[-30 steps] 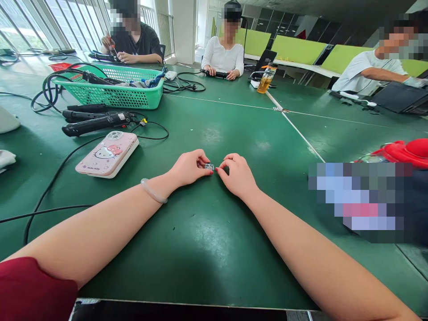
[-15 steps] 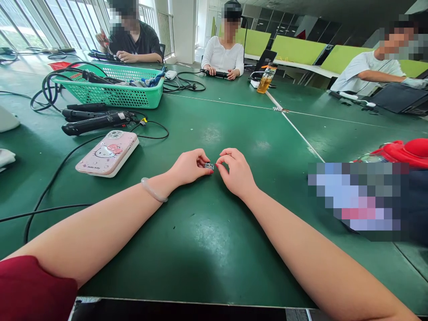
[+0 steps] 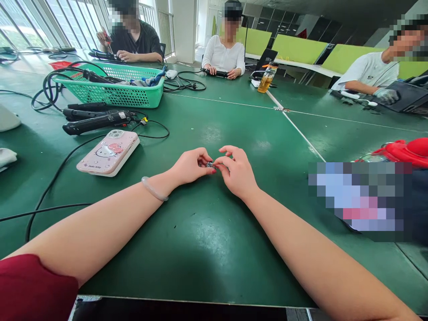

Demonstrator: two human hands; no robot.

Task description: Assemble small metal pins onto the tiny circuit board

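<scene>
A tiny circuit board [image 3: 210, 165], dark with pale markings, is pinched between the thumb and fingers of my left hand [image 3: 191, 166], just above the green table [image 3: 214, 249]. From the other side, my right hand [image 3: 238, 174] brings its thumb and index finger together at the board's right edge; its other fingers are curled loosely above. The fingertips cover part of the board, so its full outline is hidden. To the left of my hands lies a pink cartoon phone case [image 3: 109, 152] with a phone-like camera block.
Black handheld devices [image 3: 96, 122] with cables lie beyond the phone, before a green plastic basket [image 3: 113, 91] of tools. A bottle of amber drink [image 3: 266, 79] stands farther back. At right are a red object [image 3: 406, 151] and a blurred patch. Three people sit around the table.
My right thumb and index finger have moved left and closed at the board's edge, where a small gap was before. The person at far right has shifted a gloved hand downward.
</scene>
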